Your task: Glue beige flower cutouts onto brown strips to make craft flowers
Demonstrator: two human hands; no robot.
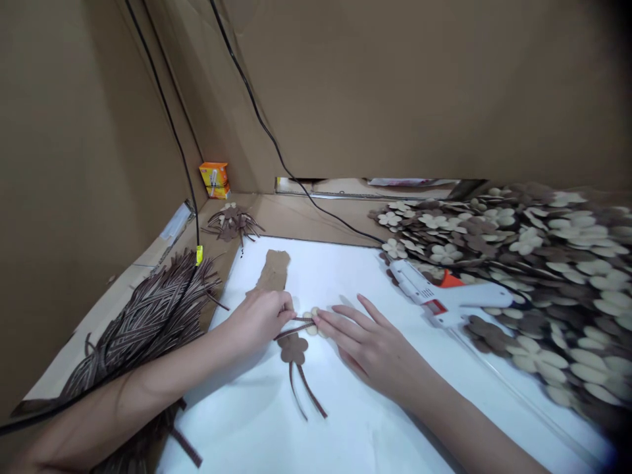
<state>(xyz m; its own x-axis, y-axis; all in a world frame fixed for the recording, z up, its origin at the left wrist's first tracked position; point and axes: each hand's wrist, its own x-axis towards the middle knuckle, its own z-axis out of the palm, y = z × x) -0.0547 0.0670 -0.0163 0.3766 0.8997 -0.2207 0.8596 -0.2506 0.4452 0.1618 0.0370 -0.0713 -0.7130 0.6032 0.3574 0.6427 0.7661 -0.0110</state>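
Observation:
My left hand (pixel 264 316) is closed in a pinch on a thin brown strip (pixel 301 320), whose doubled ends run to a cream felt flower (pixel 311 324). Fingertips of my right hand (pixel 363 336) press on that flower against the white board; its other fingers are stretched out and apart. Part of the flower is hidden under them. Just below lies a brown felt flower (pixel 293 349) with two strips trailing from it.
A white glue gun (pixel 434 293) with an orange trigger rests at the right, beside a heap of cream and brown flowers (pixel 533 230). Bundled strips (pixel 148 309) lie left, under a black cable (pixel 185 164). A cardboard scrap (pixel 275 270), flower cluster (pixel 232 222) and orange box (pixel 214 181) sit farther back.

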